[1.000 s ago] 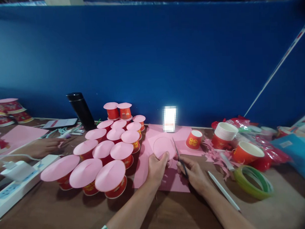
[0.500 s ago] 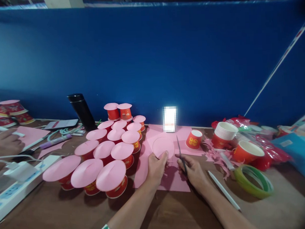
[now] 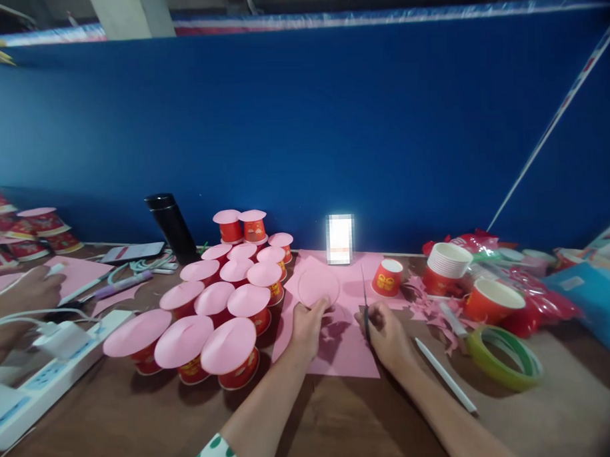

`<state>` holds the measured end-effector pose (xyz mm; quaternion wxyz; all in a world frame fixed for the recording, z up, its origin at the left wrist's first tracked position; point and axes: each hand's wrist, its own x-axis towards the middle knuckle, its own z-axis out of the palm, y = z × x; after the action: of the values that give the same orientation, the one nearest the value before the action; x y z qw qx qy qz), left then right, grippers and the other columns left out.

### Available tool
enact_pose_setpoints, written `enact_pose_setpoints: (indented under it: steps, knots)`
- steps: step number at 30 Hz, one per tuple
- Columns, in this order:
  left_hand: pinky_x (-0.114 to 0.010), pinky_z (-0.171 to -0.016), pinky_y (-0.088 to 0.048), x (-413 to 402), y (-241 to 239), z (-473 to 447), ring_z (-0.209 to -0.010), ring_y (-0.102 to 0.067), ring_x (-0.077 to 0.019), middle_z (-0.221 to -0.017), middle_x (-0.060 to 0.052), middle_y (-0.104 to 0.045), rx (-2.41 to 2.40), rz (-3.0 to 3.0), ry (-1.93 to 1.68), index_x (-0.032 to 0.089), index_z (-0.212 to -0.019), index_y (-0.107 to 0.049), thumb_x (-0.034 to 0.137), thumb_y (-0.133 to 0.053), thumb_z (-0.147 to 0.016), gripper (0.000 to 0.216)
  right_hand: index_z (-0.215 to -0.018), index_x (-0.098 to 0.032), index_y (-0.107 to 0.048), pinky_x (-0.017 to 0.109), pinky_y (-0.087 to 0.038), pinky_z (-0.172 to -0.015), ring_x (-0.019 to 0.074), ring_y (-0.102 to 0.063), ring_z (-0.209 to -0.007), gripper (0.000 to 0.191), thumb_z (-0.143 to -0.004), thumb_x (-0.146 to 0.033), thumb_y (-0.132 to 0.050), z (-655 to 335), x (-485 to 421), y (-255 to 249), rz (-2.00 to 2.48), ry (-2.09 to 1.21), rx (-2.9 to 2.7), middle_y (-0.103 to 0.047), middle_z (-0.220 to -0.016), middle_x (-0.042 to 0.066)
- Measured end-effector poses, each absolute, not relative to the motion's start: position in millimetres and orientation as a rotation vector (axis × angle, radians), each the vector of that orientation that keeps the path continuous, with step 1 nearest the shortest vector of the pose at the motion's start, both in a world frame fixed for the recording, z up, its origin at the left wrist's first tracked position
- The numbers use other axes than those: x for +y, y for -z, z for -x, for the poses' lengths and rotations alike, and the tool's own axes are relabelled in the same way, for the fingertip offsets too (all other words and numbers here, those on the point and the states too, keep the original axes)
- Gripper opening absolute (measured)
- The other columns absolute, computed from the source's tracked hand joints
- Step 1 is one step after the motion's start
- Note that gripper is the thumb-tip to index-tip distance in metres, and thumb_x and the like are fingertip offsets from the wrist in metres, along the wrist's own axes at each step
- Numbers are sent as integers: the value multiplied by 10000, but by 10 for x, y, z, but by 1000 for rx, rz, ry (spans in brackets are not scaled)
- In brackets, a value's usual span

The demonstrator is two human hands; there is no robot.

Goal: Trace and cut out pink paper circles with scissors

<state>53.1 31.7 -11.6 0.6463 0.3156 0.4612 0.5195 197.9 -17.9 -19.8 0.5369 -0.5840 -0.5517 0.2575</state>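
My left hand (image 3: 309, 325) pinches the lower edge of a round pink paper disc (image 3: 317, 285) between thumb and fingers. My right hand (image 3: 386, 332) is closed around dark scissors (image 3: 365, 300), whose thin blades point away from me and stand apart from the disc. Beneath both hands lie pink paper sheets (image 3: 347, 357). Just beyond the right hand stands an upside-down-tapered red paper cup (image 3: 387, 277) with a gold print. To the left, several red cups are topped with pink paper discs (image 3: 229, 346).
On the right are stacked paper cups (image 3: 449, 262), a tipped red cup (image 3: 492, 300), pink scraps (image 3: 441, 324), a tape roll (image 3: 504, 358) and a white pen (image 3: 446, 375). At left are a black flask (image 3: 172, 226), a power strip (image 3: 65, 377) and another person's hand (image 3: 24, 295).
My left hand has moved the disc slightly left, away from the scissors. The scissors have shifted a little to the right. The camera view has tilted and turned slightly.
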Motion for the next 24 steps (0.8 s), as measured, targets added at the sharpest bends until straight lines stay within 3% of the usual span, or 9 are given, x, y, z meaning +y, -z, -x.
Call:
enact_pose_setpoints:
  steps: [8,17,24]
  knots:
    - [-194,-446,-419,368,220,-515,-451,-525,-88,-519,-18,-568,953,-779,-1278,98,-602,-560,366,-706,-559,309,-738,-188,-455,234,-383,-570,119,-451,-607,218,-748,-384,-549,-2020,-112,235,1366,-510,-1323,-503,-661,-5]
    - [-169,-339,-286,364,213,-441,-388,-465,-67,-507,17,-521,851,-771,-1171,116,-659,-550,404,-679,-589,324,-741,-210,-424,226,-355,-442,127,-477,-495,342,-677,-495,-602,-2085,-75,286,1309,-648,-1144,-525,-582,-11]
    - [-150,-416,-360,339,168,-402,-453,-482,-51,-519,16,-526,660,-679,-1219,111,-660,-579,264,-687,-623,191,-622,-202,-419,237,-371,-502,128,-456,-526,369,-664,-523,-595,-2146,-60,260,1395,-414,-1237,-499,-562,-13]
